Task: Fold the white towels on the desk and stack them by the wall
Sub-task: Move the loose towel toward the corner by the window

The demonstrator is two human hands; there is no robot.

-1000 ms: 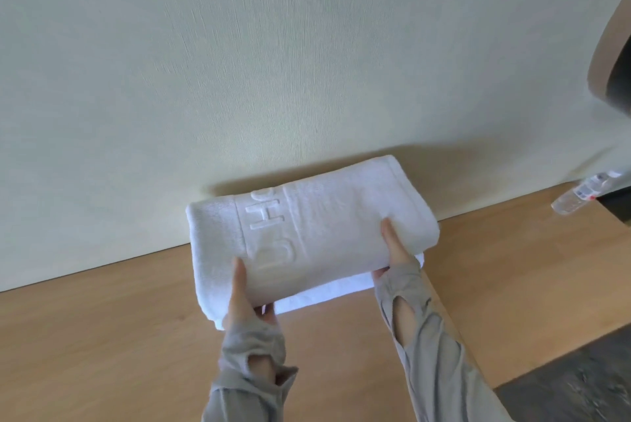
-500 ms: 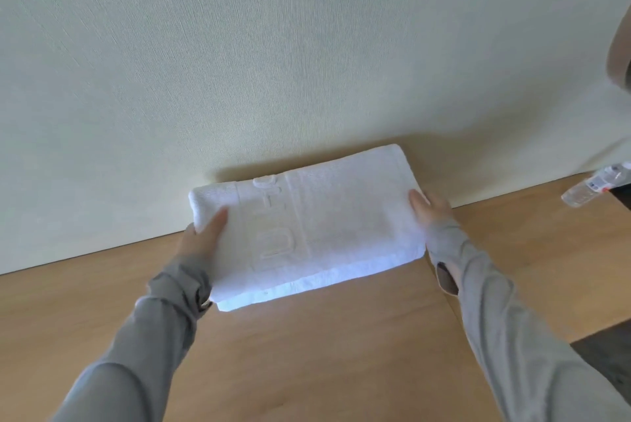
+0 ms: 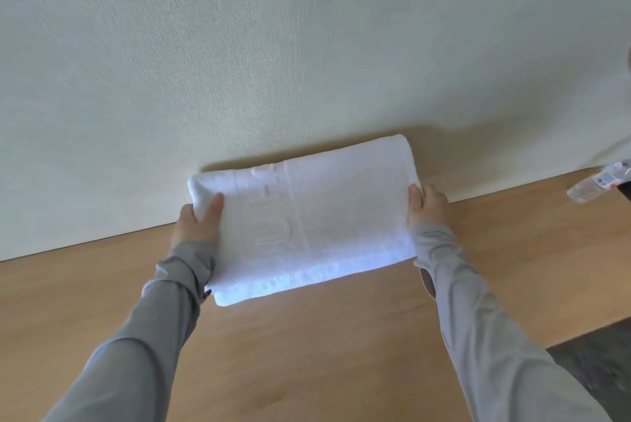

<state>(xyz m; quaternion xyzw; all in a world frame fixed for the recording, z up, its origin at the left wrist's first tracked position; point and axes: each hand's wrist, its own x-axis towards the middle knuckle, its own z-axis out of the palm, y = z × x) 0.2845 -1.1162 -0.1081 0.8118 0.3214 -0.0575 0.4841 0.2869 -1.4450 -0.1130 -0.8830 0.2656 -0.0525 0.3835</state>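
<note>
Head view looked down on a folded white terry towel [image 3: 341,216] with raised letters, lying on the light wooden desk [image 3: 307,353] with its far edge against the pale textured wall [image 3: 307,46]. A lower white towel layer [image 3: 259,289] showed under its front edge. The left hand [image 3: 196,222] gripped the towel's left end, thumb on top, fingers hidden beneath. The right hand [image 3: 428,208] held the right end, thumb over the top edge, fingers [image 3: 435,194] curled against the side. Both arms wore grey sleeves [image 3: 478,319]. 1 clear plastic bottle [image 3: 601,181] lay at the far right, well apart from the towel.
</note>
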